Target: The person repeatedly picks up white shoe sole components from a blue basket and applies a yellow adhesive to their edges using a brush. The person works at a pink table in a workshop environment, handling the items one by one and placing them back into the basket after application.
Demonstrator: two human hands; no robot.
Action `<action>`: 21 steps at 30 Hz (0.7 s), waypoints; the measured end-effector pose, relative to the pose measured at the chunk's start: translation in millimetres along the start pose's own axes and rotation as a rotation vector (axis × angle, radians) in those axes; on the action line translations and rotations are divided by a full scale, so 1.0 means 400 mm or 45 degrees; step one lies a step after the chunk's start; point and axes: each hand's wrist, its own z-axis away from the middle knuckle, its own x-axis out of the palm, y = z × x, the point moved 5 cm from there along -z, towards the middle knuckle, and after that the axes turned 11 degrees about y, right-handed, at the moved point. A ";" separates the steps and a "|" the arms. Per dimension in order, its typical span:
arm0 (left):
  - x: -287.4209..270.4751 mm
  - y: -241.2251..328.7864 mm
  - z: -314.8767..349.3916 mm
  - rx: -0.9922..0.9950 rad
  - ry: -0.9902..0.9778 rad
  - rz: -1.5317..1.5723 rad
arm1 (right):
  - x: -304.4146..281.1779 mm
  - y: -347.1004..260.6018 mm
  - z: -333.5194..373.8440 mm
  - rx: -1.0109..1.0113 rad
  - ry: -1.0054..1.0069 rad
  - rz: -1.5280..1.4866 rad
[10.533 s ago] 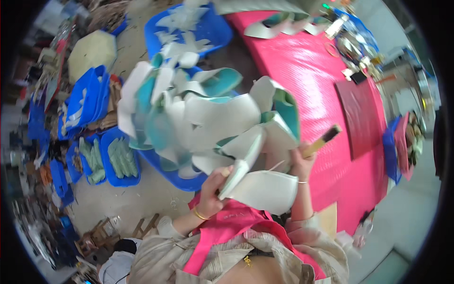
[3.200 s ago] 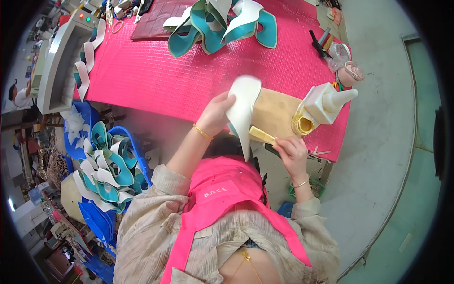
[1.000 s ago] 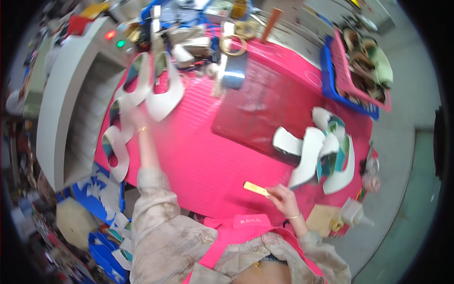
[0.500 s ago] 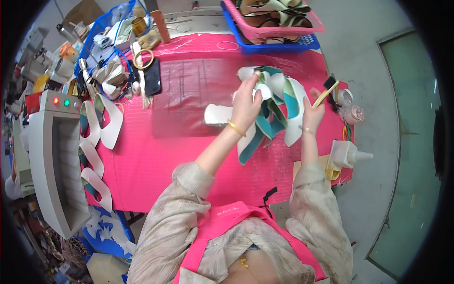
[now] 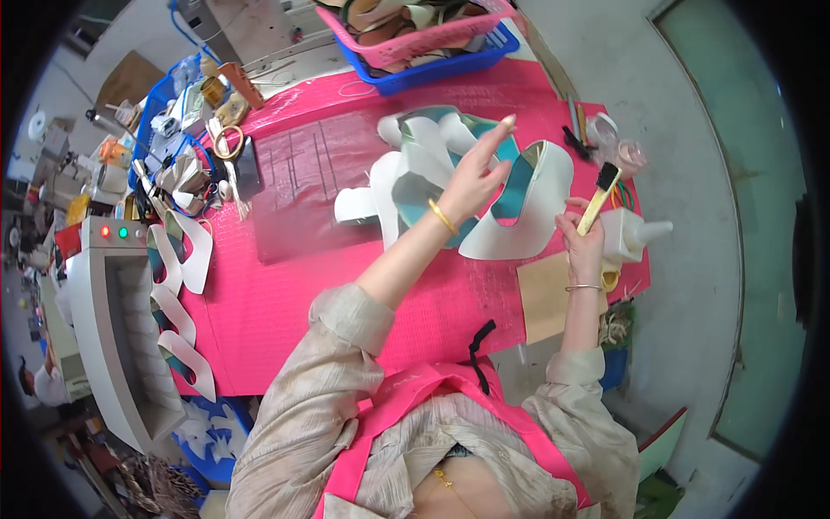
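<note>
Head view: left hand (image 5: 474, 182) spread over white pieces (image 5: 419, 186), right hand (image 5: 583, 239) pinching brush (image 5: 598, 208); bottle (image 5: 619, 232) just beside, stacked baskets (image 5: 432, 48) beyond.

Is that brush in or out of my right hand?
In: your right hand holds the brush by its yellow handle, bristles exposed.

A workshop, a big pink table (image 5: 277, 324), a pile of white cut pieces (image 5: 425, 164), a gray machine (image 5: 97, 298) with red and green lights (image 5: 123, 232), a brush (image 5: 596, 206), a squeeze bottle (image 5: 622, 235), a full basket (image 5: 432, 41)
</note>
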 end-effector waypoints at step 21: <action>0.322 0.072 0.533 -1.191 -1.413 -0.165 | -0.700 0.168 0.024 -0.028 -0.271 0.612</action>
